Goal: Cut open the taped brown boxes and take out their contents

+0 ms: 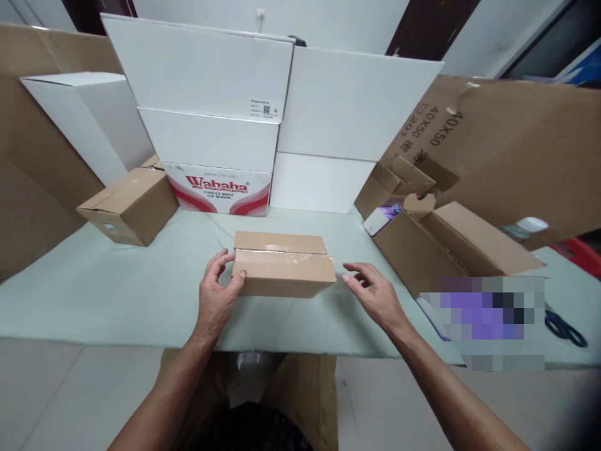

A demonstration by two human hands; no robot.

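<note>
A small brown cardboard box (282, 266) sits near the middle of the table, its top flaps closed, with shiny clear tape along the seam. My left hand (218, 294) grips its left end, thumb on the near top edge and fingers against the far side of that end. Just off the box's right end is my right hand (373, 294), its fingers apart and slightly curled, holding nothing. A small gap shows between its fingertips and the box.
An open cardboard box (422, 250) stands on the right, near dark-handled scissors (566, 329). A taped brown box (131, 207) lies at the left. White cartons (220, 144) form a wall behind the pale green table cover (117, 294). A patch at lower right is pixelated.
</note>
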